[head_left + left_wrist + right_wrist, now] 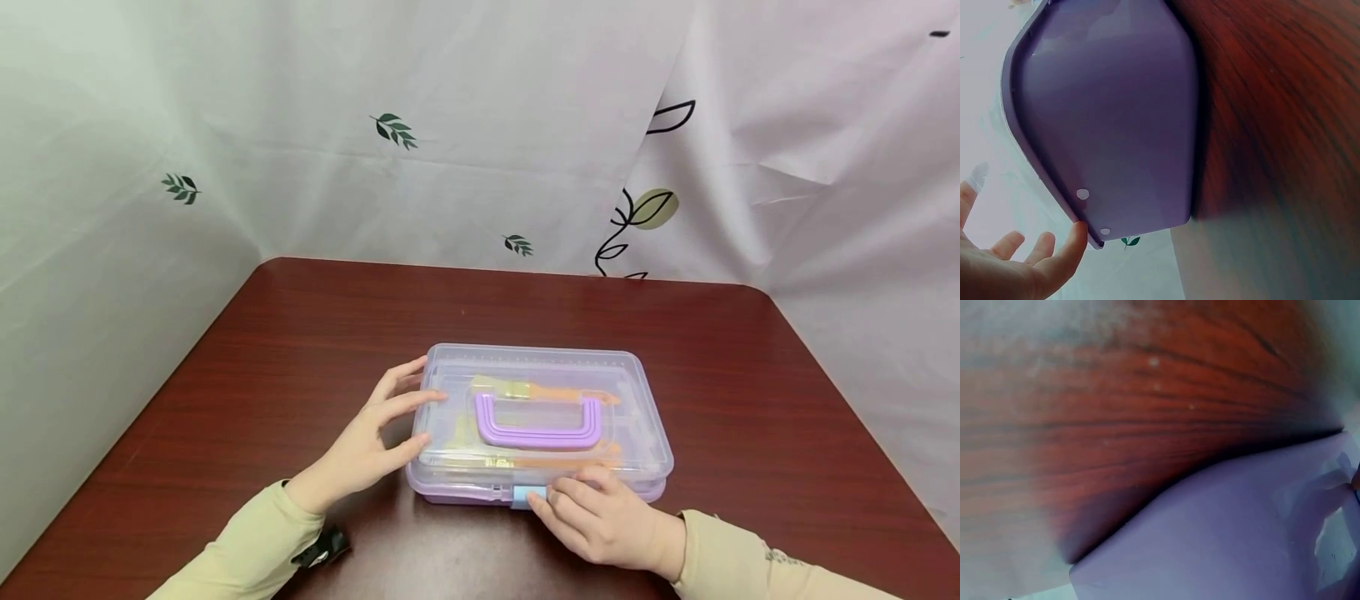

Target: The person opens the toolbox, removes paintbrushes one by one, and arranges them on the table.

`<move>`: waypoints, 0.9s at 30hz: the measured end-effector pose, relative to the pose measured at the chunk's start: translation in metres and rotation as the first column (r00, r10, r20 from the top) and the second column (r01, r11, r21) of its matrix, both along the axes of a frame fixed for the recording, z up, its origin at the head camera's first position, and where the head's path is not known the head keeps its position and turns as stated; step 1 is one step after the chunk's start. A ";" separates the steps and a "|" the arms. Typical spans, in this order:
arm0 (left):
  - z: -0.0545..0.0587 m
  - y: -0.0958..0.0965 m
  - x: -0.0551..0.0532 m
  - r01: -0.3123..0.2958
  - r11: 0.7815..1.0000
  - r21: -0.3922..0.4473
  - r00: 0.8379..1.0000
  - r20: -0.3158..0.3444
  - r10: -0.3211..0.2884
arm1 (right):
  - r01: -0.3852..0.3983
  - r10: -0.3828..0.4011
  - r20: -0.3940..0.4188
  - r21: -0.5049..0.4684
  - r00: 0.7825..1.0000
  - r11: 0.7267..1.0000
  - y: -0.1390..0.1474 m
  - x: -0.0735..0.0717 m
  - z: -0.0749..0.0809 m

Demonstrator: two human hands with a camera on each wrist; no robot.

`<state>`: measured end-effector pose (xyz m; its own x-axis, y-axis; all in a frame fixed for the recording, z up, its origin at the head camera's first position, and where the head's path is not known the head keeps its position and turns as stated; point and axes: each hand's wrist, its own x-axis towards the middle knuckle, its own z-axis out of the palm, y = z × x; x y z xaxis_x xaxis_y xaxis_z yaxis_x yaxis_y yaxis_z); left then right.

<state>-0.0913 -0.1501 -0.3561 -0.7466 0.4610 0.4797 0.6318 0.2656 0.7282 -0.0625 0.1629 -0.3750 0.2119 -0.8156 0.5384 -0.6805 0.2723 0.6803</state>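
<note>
Left hand (pixel 367 442) and right hand (pixel 600 515) at a purple plastic case (pixel 459 500)
Left spread wide, fingertips resting on the clear lid's (pixel 517 357) left edge; right with fingers bent at the blue latch (pixel 522 497), whether pinching I cannot tell; case flat on the tabletop (pixel 337 325); only the head view shows paintbrushes (pixel 558 393) through the lid; only the left wrist view, pale dots (pixel 1083 194) on the side.

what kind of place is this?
Probably a small screened-off work booth, though the wider room is out of view: leaf-patterned white curtains surround the back and sides of a wood-grain table, with a plastic box on it.
</note>
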 end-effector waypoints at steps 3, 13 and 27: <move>0.000 0.000 0.000 0.000 1.000 0.004 1.000 0.000 0.000 | 0.001 -0.001 -0.001 0.005 1.000 1.000 -0.001 0.000 0.000; 0.001 0.001 0.001 -0.010 1.000 0.006 1.000 0.019 0.010 | 0.031 -0.030 0.059 -0.015 0.998 0.999 -0.007 0.006 0.009; 0.001 0.002 0.001 0.000 1.000 0.014 1.000 0.015 0.000 | 0.103 -0.111 0.135 0.062 0.985 0.993 -0.001 0.016 0.016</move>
